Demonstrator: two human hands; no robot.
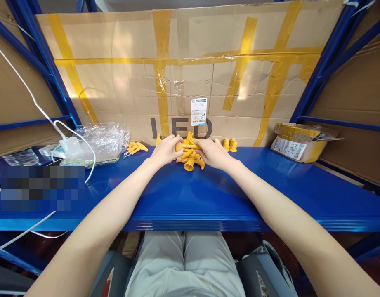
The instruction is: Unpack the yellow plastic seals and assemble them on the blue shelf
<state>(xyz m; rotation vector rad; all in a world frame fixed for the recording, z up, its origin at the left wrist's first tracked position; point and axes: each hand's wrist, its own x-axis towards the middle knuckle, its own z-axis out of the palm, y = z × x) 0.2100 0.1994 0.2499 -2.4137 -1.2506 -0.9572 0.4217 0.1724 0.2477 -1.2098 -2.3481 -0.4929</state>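
Over a small pile of yellow plastic parts (190, 164), my left hand (164, 151) and my right hand (213, 153) face each other. A ribbed yellow plastic rod (190, 146) with a rounded left end spans the gap between them. My left fingers are closed at its rounded end, and my right fingers close on the other end. The pile below includes a piece with a flared, cup-like end pointing toward me. My palms hide some of the parts. Two yellow dome-shaped pieces (230, 144) stand just beyond my right hand.
More yellow claw-like pieces (136, 147) lie left, beside clear plastic wrap (103, 138) and a white cable (92, 159). An opened small carton (296, 144) sits at right on the blue shelf (190, 198). A large taped cardboard sheet (130, 90) closes off the back.
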